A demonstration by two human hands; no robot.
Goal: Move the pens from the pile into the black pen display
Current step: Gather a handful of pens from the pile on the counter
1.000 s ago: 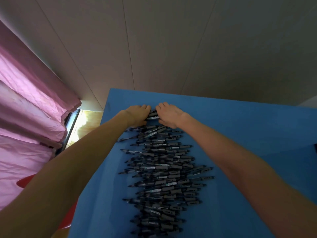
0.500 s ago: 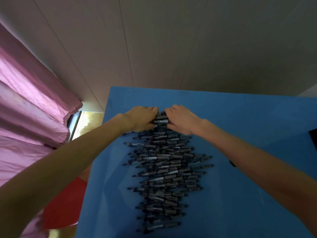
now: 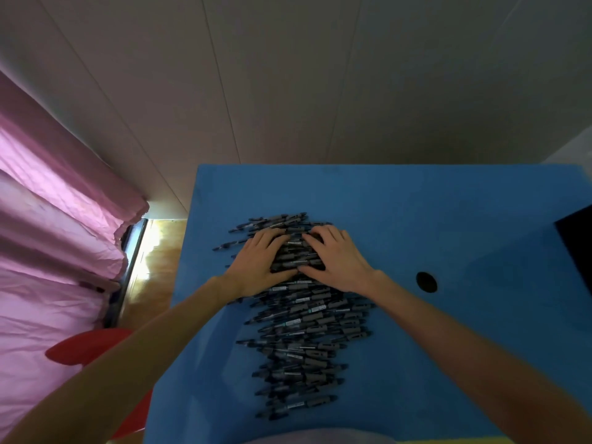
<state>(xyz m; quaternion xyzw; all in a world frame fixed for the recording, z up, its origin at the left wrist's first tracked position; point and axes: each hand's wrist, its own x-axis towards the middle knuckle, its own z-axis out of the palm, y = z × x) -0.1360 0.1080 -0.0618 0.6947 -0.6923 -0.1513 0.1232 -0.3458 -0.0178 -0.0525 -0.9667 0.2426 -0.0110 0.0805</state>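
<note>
The black pen display is cut off by the frame edge at 3 o'clock; only a dark angled corner shows, and its compartments and contents cannot be made out. The near edge of the blue flat-topped desk is cut off at 6 o'clock, where a pale cloth edge intrudes. A small round black hole or disc sits on the desk surface between the pile and the display; which of the two it is cannot be determined.

The pile of grey-and-black barrelled pens lies on the desk in a long band running from 12 o'clock to 6 o'clock through the frame centre. The pens lie crosswise, roughly parallel, several layers deep. Individual labels are too small to read.

The left hand rests on the far part of the pile at its 9 o'clock side, fingers spread and lightly bent over the pens. The right hand rests at the 3 o'clock side, fingers likewise spread and bent. Both thumbs point inward and nearly meet over a cluster of pens between the palms. Whether the fingers grip any pens underneath is hidden.

A pink pleated fabric curtain hangs at 9 o'clock. A red rounded seat, partly covered by the left forearm, sits at 8 o'clock.
</note>
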